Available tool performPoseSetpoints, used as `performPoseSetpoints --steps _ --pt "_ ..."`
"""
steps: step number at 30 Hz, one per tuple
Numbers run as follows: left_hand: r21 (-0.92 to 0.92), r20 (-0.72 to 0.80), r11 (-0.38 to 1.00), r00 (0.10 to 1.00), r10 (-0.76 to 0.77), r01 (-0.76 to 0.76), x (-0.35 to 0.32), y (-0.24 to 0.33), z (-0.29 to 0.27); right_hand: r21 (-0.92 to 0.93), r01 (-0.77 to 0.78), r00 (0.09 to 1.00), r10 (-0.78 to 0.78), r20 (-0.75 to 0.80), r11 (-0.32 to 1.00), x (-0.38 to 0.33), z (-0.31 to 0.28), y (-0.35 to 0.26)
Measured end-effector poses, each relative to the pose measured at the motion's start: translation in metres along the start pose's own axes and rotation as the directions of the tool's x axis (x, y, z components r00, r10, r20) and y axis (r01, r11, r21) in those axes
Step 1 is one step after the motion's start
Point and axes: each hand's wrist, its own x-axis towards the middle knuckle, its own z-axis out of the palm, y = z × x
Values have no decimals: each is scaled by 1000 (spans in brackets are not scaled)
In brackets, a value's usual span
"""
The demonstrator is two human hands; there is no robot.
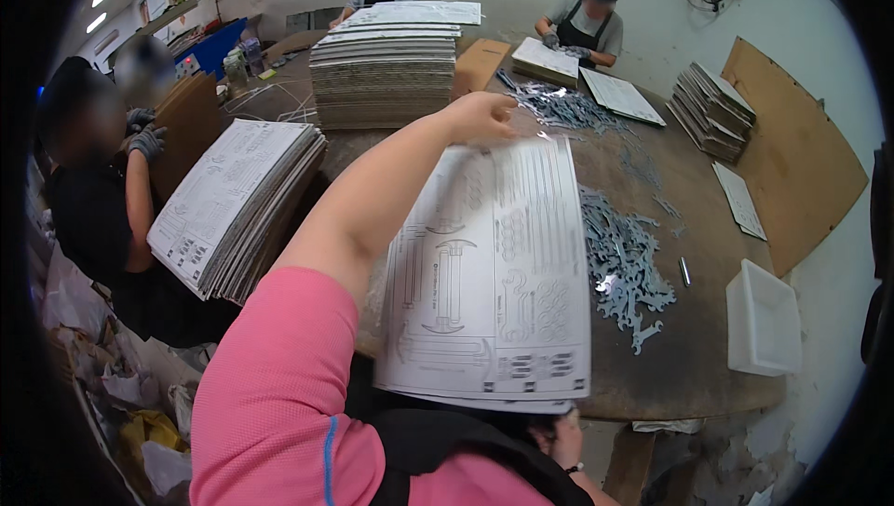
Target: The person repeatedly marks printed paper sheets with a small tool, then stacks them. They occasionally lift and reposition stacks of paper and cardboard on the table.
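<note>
My left hand reaches forward on a pink-sleeved arm and grips the top edge of a white printed sheet with drawings of flat wrenches. The sheet lies tilted on top of a thin stack of similar sheets, over the near edge of a round brown table. My right hand shows only partly below the stack's lower edge, with its fingers on that edge. A pile of flat grey metal wrenches lies on the table just right of the sheet.
A tall stack of printed boards stands mid-table, and another stack leans at the left by a person with grey gloves. Two more people work at the far side. A white tub sits at the right edge.
</note>
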Motion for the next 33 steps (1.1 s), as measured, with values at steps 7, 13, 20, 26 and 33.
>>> performPoseSetpoints --steps 7,13,20,26,33 --pt "46 -170 988 974 151 -145 -79 -27 68 -168 363 910 -388 -148 916 8 -32 -42" --pt "-598 -7 669 832 -555 442 -241 -77 118 -267 311 949 -285 133 912 73 13 -56" --pt "-858 168 321 810 -561 400 -284 -36 154 -274 139 974 -82 210 951 87 41 -75" --pt "-833 182 340 797 -577 436 -262 -43 136 -62 115 941 -89 326 991 91 67 -55" --pt "-839 158 273 691 -705 470 -244 -59 128 -8 134 945 -125 303 991 81 85 -49"
